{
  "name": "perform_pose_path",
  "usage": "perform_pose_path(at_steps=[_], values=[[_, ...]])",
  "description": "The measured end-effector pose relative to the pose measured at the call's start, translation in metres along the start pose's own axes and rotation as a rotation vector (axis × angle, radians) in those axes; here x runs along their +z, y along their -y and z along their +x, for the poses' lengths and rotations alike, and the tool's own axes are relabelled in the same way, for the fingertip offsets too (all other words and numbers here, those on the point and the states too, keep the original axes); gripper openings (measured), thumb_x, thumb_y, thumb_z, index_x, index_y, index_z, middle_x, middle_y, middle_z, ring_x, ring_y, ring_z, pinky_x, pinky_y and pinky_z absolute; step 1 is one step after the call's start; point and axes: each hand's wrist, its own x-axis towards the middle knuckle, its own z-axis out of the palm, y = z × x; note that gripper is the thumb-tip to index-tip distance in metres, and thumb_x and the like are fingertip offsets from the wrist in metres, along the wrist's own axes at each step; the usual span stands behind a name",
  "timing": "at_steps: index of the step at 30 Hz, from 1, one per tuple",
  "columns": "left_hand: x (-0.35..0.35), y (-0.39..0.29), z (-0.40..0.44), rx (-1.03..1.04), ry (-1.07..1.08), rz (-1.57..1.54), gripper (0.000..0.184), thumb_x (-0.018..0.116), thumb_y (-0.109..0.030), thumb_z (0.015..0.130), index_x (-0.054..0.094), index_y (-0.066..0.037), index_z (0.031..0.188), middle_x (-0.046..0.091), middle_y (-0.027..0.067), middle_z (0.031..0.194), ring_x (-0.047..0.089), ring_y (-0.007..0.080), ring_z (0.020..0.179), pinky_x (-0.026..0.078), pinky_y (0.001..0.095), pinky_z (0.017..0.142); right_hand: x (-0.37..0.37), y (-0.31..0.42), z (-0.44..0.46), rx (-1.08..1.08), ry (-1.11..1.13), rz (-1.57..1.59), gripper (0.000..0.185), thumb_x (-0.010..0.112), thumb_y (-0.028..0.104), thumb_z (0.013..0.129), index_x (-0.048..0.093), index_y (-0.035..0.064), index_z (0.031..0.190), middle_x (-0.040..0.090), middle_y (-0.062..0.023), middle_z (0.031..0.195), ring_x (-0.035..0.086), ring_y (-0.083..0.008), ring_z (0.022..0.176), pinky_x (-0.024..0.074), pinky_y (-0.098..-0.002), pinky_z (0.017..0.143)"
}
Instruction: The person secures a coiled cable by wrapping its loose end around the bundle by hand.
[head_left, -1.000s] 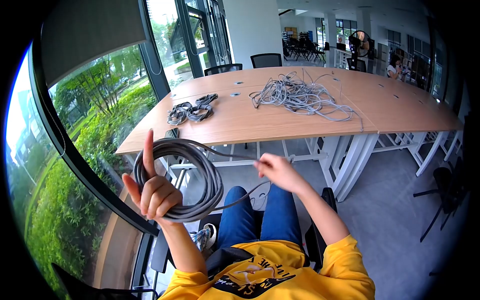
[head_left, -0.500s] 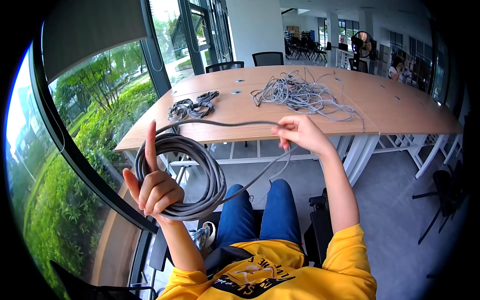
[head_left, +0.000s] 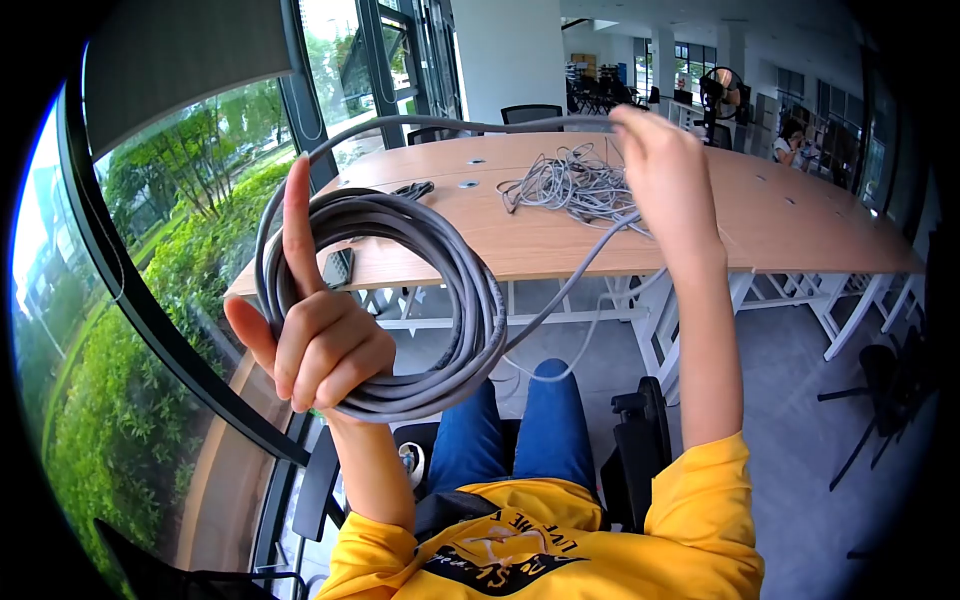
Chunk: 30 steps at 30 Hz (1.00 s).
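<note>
A thick coil of grey cable (head_left: pixel 465 290) hangs upright from my left hand (head_left: pixel 325 345), whose lower fingers curl round its left side while the index finger points up and the thumb sticks out. One strand runs from the top of the coil, over that fingertip, to my right hand (head_left: pixel 660 165), which is raised at the right and pinches it. Another length drops from near my right hand back to the coil. On the table (head_left: pixel 450 240) beyond lie a tangled heap of grey cable (head_left: pixel 570 185) and a smaller bundle (head_left: pixel 415 189), partly hidden by the coil.
A small dark object (head_left: pixel 339 267) lies at the table's near left edge. Windows line the left side. Black chairs (head_left: pixel 531 116) stand behind the table, and another (head_left: pixel 885 385) is at the right. A fan (head_left: pixel 720 92) and a seated person (head_left: pixel 790 145) are farther back.
My right hand has risen and moved right, drawing the strand up with it. The coil and my left hand have come up closer to the camera, and the coil now covers more of the small bundle.
</note>
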Motion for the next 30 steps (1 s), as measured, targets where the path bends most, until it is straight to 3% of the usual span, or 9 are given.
perform_pose_path(at_steps=[2, 6, 12, 13, 18, 21, 24, 28, 30], values=[[-0.003, 0.000, 0.002, -0.026, -0.013, 0.019, 0.072, 0.041, -0.026, 0.090, -0.016, -0.021, 0.133, 0.045, 0.0033, 0.044, 0.042, 0.0081, 0.033, 0.036, 0.0189, 0.034, 0.002, -0.002, 0.000, 0.184, 0.520, -0.125, 0.014, 0.052, 0.006, 0.078, 0.059, -0.0049, 0.082, 0.058, -0.0214, 0.078, 0.059, -0.0328, 0.073, 0.0456, -0.0360, 0.067], [-0.013, 0.000, -0.005, -0.108, -0.113, 0.089, 0.071, 0.041, -0.026, 0.090, -0.014, -0.018, 0.134, 0.045, -0.0001, 0.045, 0.041, 0.0053, 0.034, 0.032, 0.0166, 0.034, 0.004, 0.001, -0.009, 0.261, 1.038, -0.213, 0.016, 0.055, 0.007, 0.076, 0.058, -0.0068, 0.081, 0.056, -0.0250, 0.080, 0.057, -0.0362, 0.076, 0.0452, -0.0395, 0.069], [-0.022, 0.003, -0.021, -0.360, -0.336, 0.156, 0.061, 0.036, -0.025, 0.090, -0.003, -0.014, 0.136, 0.041, -0.0023, 0.044, 0.036, 0.0049, 0.033, 0.027, 0.0188, 0.034, 0.018, 0.002, -0.058, 0.032, 1.265, -0.329, 0.019, 0.054, 0.013, 0.074, 0.061, -0.0039, 0.081, 0.059, -0.0224, 0.082, 0.059, -0.0340, 0.079, 0.0478, -0.0389, 0.071], [-0.022, 0.004, -0.024, -0.403, -0.358, 0.154, 0.057, 0.034, -0.025, 0.091, 0.002, -0.013, 0.136, 0.040, -0.0027, 0.044, 0.034, 0.0049, 0.032, 0.025, 0.0199, 0.034, 0.022, 0.008, -0.065, -0.036, 1.315, -0.396, 0.018, 0.051, 0.004, 0.069, 0.065, 0.0036, 0.082, 0.062, -0.0159, 0.086, 0.059, -0.0286, 0.087, 0.0479, -0.0363, 0.072], [-0.015, 0.013, -0.030, -0.671, -0.467, 0.194, 0.067, 0.040, -0.023, 0.088, -0.003, 0.007, 0.131, 0.041, -0.0012, 0.043, 0.038, 0.0047, 0.035, 0.026, 0.0172, 0.033, 0.039, 0.000, -0.089, -0.021, 1.388, -0.399, 0.020, 0.051, 0.013, 0.072, 0.065, 0.0035, 0.083, 0.062, -0.0175, 0.082, 0.061, -0.0299, 0.077, 0.0483, -0.0381, 0.068], [-0.012, 0.014, -0.038, -0.733, -0.420, 0.253, 0.066, 0.041, -0.024, 0.088, 0.003, 0.012, 0.129, 0.041, -0.0013, 0.044, 0.037, 0.0042, 0.035, 0.025, 0.0167, 0.034, 0.043, -0.023, -0.075, 0.423, 1.054, 0.122, 0.023, 0.046, 0.016, 0.075, 0.060, -0.0025, 0.077, 0.058, -0.0215, 0.071, 0.059, -0.0312, 0.068, 0.0448, -0.0389, 0.063], [-0.011, 0.010, -0.047, -0.768, -0.476, 0.264, 0.064, 0.040, -0.025, 0.089, 0.008, 0.015, 0.127, 0.042, -0.0012, 0.044, 0.037, 0.0038, 0.035, 0.024, 0.0169, 0.034, 0.042, -0.037, -0.078, 0.385, 0.864, 0.001, 0.023, 0.046, 0.015, 0.076, 0.061, -0.0034, 0.077, 0.059, -0.0194, 0.071, 0.058, -0.0323, 0.068, 0.0446, -0.0377, 0.064], [-0.035, -0.009, -0.066, -0.566, -0.301, 0.030, 0.052, 0.034, -0.031, 0.091, 0.030, 0.012, 0.120, 0.040, -0.0049, 0.041, 0.037, 0.0019, 0.031, 0.028, 0.0149, 0.030, 0.039, -0.062, -0.089, 0.384, 0.844, 0.025, 0.024, 0.047, 0.018, 0.077, 0.061, -0.0012, 0.079, 0.059, -0.0182, 0.071, 0.058, -0.0321, 0.070, 0.0453, -0.0369, 0.067], [-0.042, -0.013, -0.072, -0.386, -0.301, -0.019, 0.051, 0.032, -0.036, 0.091, 0.037, 0.008, 0.116, 0.039, -0.0057, 0.040, 0.038, 0.0014, 0.031, 0.029, 0.0136, 0.031, 0.034, -0.062, -0.090, 0.576, 0.980, 0.225, 0.027, 0.048, 0.021, 0.081, 0.061, -0.0022, 0.076, 0.059, -0.0139, 0.065, 0.058, -0.0221, 0.062, 0.0445, -0.0319, 0.063]])
